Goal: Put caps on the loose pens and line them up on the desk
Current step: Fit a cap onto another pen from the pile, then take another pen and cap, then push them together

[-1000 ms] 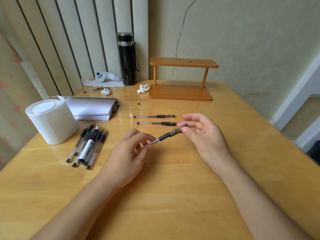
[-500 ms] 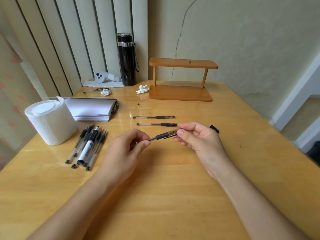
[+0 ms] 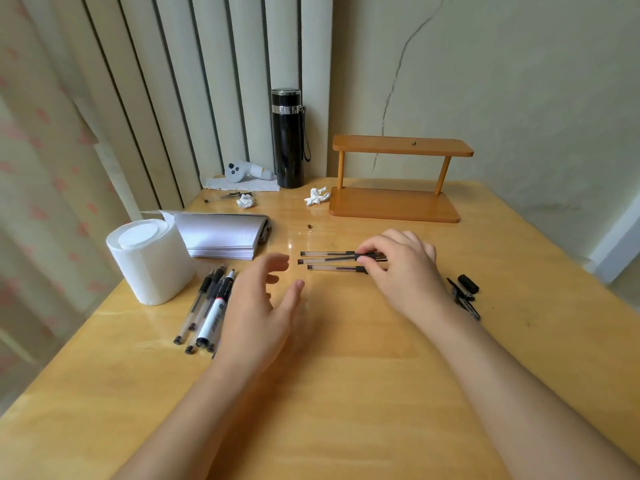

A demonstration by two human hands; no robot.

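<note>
Head view showed the right hand (image 3: 401, 268) pinching a capped pen (image 3: 332, 260) between two rowed pens; left hand (image 3: 258, 306) spread, empty. Best to lower it parallel, ends flush.

The right hand (image 3: 403, 268) is covering the capped ends of three pens (image 3: 329, 260); the left hand (image 3: 258, 317) is hiding part of the loose pens (image 3: 207, 306).

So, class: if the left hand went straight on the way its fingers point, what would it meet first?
Probably the capped pens lined up ahead. The left hand hovers open, fingers aimed up and right at their near ends, where the right hand rests. Its height above the desk is unclear.
</note>
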